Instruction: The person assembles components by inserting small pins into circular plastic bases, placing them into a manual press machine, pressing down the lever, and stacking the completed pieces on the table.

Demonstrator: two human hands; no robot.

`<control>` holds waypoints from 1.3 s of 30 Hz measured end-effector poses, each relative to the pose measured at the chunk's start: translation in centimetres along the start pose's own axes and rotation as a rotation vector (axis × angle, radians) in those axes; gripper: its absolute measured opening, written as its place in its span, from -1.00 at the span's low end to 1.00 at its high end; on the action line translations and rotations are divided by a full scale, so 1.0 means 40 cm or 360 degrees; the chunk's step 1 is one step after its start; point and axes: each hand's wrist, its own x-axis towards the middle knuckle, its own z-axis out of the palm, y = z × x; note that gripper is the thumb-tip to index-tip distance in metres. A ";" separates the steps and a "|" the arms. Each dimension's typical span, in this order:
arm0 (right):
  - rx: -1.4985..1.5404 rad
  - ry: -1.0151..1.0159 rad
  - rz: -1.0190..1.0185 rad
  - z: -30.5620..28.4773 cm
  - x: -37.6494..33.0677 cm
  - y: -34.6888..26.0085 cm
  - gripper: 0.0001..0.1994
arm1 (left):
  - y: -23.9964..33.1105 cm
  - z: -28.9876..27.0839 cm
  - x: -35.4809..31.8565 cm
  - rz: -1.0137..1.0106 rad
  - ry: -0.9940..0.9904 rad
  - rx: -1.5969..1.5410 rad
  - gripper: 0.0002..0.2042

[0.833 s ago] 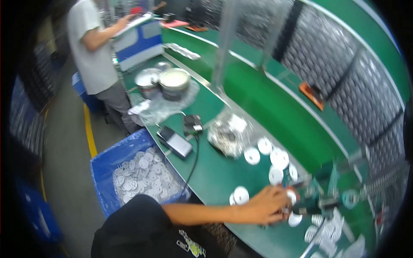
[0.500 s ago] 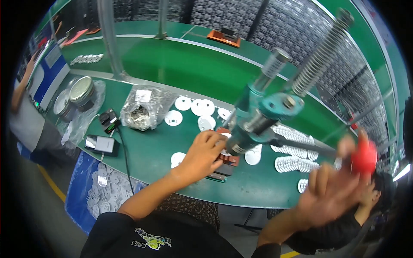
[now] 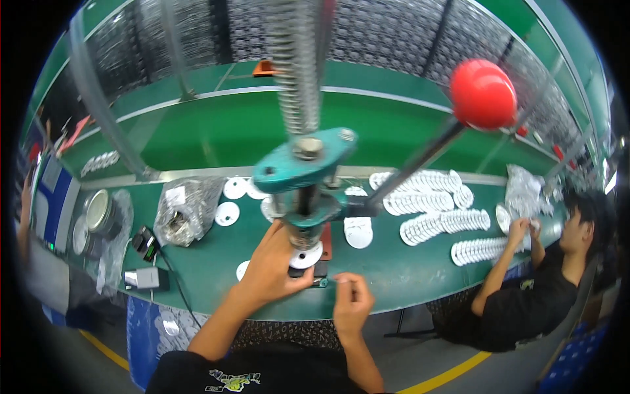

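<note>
Your left hand (image 3: pixel 272 268) grips the flat, round white disc (image 3: pixel 310 255) beneath the teal metal press (image 3: pixel 307 164), right of your palm. Your right hand (image 3: pixel 352 303), fingers curled, sits farther off; its contents cannot be told.

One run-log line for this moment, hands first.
left hand: at white disc below teal press, grip unclear; right hand: fingers curled, nothing visibly held; red-knobbed lever: untouched; disc rows: toward the right

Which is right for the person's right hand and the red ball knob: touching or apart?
Apart. The head view shows the right hand low in the picture and the red ball knob high up, with green table visible between.
</note>
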 end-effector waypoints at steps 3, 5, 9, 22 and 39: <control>-0.0351 -0.0217 -0.0257 -0.002 -0.031 -0.021 -0.69 | 0.077 -0.003 -0.074 -0.0342 0.0082 -0.0285 -0.39; -0.0428 -0.0312 -0.0462 -0.004 -0.030 -0.037 -0.55 | 0.138 -0.030 -0.125 -0.0644 0.0067 -0.0586 -0.33; -0.0496 -0.0647 -0.0806 -0.055 -0.070 -0.004 -0.33 | 0.180 -0.055 -0.162 -0.0733 -0.0488 -0.1110 -0.56; -0.0779 -0.0860 -0.0768 -0.064 -0.088 -0.006 -0.35 | 0.024 -0.008 -0.239 -0.1302 -0.0958 -0.1638 -0.72; -0.1562 0.0090 -0.0043 -0.021 0.165 0.092 -0.30 | -0.033 -0.066 -0.321 -0.1153 0.0590 -0.1006 -0.88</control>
